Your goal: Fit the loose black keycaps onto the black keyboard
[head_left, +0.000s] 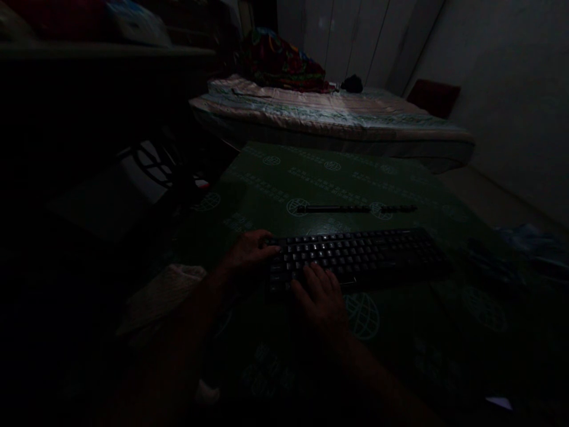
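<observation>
A black computer keyboard [351,252] lies on a green tabletop [258,178] printed with white globes and lettering. My left hand [249,252] is at the keyboard's left end, thumb over the end keys and fingers at the far corner, closed on it. On the near edge and lower keys rest the fingers of my right hand [320,293], stretched out and slightly apart, with nothing held. Beyond the keyboard, a long thin dark strip [355,209] lies roughly parallel to it. Dim light hides much finger detail.
A crumpled pale cloth [164,290] lies left of my forearm. Dark, unclear items [493,261] sit right of the keyboard. Past the table stands a bed [338,112] with a patterned blanket [284,62]. A shelf edge [106,52] runs along the upper left.
</observation>
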Action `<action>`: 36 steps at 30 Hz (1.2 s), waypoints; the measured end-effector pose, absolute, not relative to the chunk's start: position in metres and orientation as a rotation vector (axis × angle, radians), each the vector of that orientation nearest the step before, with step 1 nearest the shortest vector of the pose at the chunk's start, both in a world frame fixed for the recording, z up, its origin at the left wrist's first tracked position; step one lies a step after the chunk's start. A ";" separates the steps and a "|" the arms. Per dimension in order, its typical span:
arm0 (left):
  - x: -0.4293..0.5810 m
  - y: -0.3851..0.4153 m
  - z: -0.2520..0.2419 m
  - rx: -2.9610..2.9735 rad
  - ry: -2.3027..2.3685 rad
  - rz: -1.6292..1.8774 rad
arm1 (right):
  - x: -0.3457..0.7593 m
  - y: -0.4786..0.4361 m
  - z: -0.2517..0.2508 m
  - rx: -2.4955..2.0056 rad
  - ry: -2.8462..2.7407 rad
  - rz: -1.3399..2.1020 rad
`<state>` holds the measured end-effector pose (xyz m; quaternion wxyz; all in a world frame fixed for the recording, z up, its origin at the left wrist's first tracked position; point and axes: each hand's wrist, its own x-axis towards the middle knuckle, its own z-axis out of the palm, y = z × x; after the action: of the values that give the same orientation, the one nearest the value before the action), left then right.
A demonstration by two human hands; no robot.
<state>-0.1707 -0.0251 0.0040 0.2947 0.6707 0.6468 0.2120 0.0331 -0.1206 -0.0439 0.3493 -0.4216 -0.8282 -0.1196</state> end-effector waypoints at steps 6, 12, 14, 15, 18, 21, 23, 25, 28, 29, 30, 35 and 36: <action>-0.170 -0.025 0.004 1.782 1.718 0.574 | 0.031 -0.121 -0.044 -1.107 -2.125 -0.280; -0.168 -0.028 0.006 1.765 1.709 0.588 | 0.034 -0.121 -0.044 -1.091 -2.157 -0.297; -0.167 -0.030 0.008 1.737 1.696 0.590 | 0.036 -0.120 -0.046 -1.072 -2.175 -0.320; -0.167 -0.030 0.009 1.727 1.692 0.587 | 0.037 -0.119 -0.047 -1.071 -2.180 -0.325; -0.166 -0.030 0.010 1.736 1.704 0.574 | 0.037 -0.119 -0.050 -1.081 -2.169 -0.320; -0.167 -0.029 0.008 1.772 1.724 0.576 | 0.035 -0.121 -0.050 -1.096 -2.152 -0.311; -0.167 -0.029 0.008 1.785 1.727 0.575 | 0.035 -0.122 -0.048 -1.117 -2.157 -0.291; -0.167 -0.029 0.009 1.791 1.722 0.567 | 0.035 -0.123 -0.046 -1.129 -2.175 -0.262; -0.166 -0.030 0.010 1.786 1.728 0.560 | 0.037 -0.124 -0.045 -1.100 -2.196 -0.251; -0.166 -0.030 0.011 1.787 1.734 0.557 | 0.037 -0.123 -0.045 -1.095 -2.194 -0.253; -0.166 -0.031 0.011 1.787 1.738 0.556 | 0.038 -0.123 -0.045 -1.093 -2.191 -0.257; -0.166 -0.032 0.012 1.783 1.732 0.567 | 0.037 -0.122 -0.047 -1.083 -2.185 -0.283; -0.166 -0.032 0.012 1.784 1.732 0.568 | 0.037 -0.123 -0.047 -1.095 -2.182 -0.274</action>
<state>-0.1657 -0.0317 0.0122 0.2915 0.6691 0.6496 0.2130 0.0366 -0.1225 -0.0465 0.3360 -0.4198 -0.8366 -0.1052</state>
